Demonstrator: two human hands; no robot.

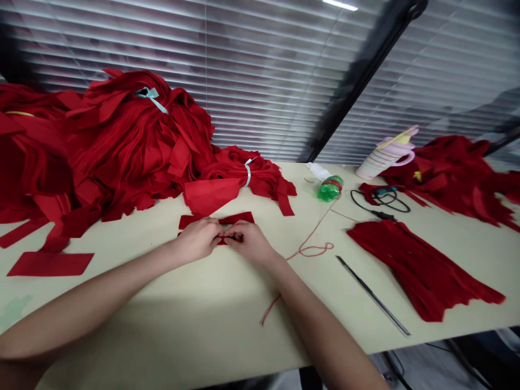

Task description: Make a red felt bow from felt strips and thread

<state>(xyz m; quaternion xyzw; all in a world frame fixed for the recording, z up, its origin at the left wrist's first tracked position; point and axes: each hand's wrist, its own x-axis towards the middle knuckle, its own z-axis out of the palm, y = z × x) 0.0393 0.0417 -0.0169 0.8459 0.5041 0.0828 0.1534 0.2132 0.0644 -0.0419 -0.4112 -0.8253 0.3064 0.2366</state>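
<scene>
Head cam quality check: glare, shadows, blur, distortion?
Head view: white glare streak at the top edge; head view: soft shadow on the table between the forearms; head view: red cloth between left hand and right hand lacks fine detail; head view: right-hand red pile looks soft and stretched.

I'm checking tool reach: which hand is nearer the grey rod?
Right. The right hand is to the left of the grey rod, with red string between them; the left hand is farther left, beyond the right.
</scene>
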